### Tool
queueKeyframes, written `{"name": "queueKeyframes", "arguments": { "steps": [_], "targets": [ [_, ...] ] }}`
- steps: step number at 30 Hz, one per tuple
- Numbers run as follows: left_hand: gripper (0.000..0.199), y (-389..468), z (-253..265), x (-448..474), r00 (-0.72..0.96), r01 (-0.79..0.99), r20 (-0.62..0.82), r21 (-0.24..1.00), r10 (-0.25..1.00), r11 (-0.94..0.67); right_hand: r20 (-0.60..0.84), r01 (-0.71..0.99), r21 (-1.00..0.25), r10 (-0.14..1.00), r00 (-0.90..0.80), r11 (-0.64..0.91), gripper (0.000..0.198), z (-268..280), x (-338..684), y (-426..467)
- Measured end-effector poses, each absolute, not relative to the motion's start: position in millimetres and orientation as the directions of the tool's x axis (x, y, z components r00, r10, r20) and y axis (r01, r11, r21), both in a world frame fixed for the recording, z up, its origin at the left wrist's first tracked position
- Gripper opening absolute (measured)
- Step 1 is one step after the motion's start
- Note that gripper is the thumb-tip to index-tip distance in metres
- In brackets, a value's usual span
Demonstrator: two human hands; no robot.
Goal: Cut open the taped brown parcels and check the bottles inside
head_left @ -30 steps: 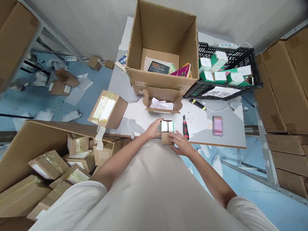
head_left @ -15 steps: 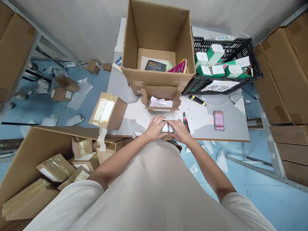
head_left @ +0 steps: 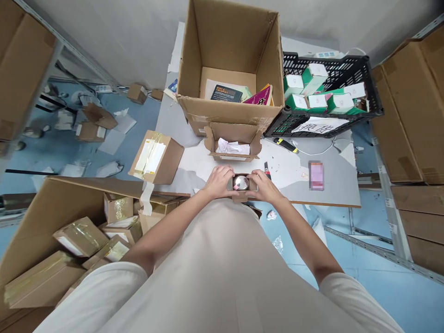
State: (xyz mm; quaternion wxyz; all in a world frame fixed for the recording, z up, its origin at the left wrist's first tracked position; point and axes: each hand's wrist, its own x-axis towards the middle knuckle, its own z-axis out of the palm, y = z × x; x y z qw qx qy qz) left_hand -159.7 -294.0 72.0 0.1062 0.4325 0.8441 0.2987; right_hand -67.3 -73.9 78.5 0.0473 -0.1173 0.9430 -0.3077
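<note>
Close to my body at the table's front edge, a small box point(head_left: 240, 197) stands with its top flaps spread apart. Inside it shows a shiny, round, silver-coloured object point(head_left: 241, 182); its kind I cannot make out. My left hand point(head_left: 219, 181) grips the box's left side, fingers bent over a flap. On the opposite side my right hand point(head_left: 263, 186) holds the other flap. Just beyond them sits an open cardboard mailer box point(head_left: 232, 157) with crumpled white paper point(head_left: 233, 147) in it. A red and black utility knife point(head_left: 267, 170) lies beside my right hand.
A large open carton point(head_left: 229, 111) with books stands at the back. Right of it, a black crate point(head_left: 376, 108) holds several green-and-white boxes. A yellow and black cutter point(head_left: 285, 145) and a blurred pink item point(head_left: 316, 175) lie on the table; a taped parcel point(head_left: 157, 157) stands left.
The small box's white top flaps have been opened outward, and the silver round object inside now shows. My hands have moved slightly apart to its sides.
</note>
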Motion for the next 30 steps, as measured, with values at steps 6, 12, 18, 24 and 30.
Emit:
{"name": "queueKeyframes", "arguments": {
  "steps": [6, 12, 18, 24, 30],
  "targets": [
    [0.072, -301, 50, -141, -0.661, 0.619, 0.062, 0.608, 0.748, 0.497, 0.04, -0.102, -0.535, -0.096, -0.995, 0.839, 0.049, 62, -41, -82],
    [0.068, -290, 28, -135, -0.735, 0.534, 0.098, 0.694, 0.671, 0.483, -0.046, -0.033, -0.363, -0.053, -0.998, 0.931, 0.027, 96, -56, -113],
    [0.055, -286, 23, -131, -0.738, 0.529, 0.12, 0.713, 0.664, 0.459, -0.302, 0.167, -0.086, 0.134, -0.944, 0.982, 0.032, 121, -89, -149],
    [0.053, -286, 21, -127, -0.757, 0.511, 0.133, 0.731, 0.64, 0.452, -0.435, 0.12, 0.01, 0.113, -0.893, 0.993, 0.036, 124, -107, -157],
    [0.056, -281, 21, -127, -0.804, 0.459, 0.129, 0.756, 0.581, 0.468, -0.247, 0.026, -0.036, 0.017, -0.969, 0.999, 0.032, 154, -99, -139]
  ]
}}
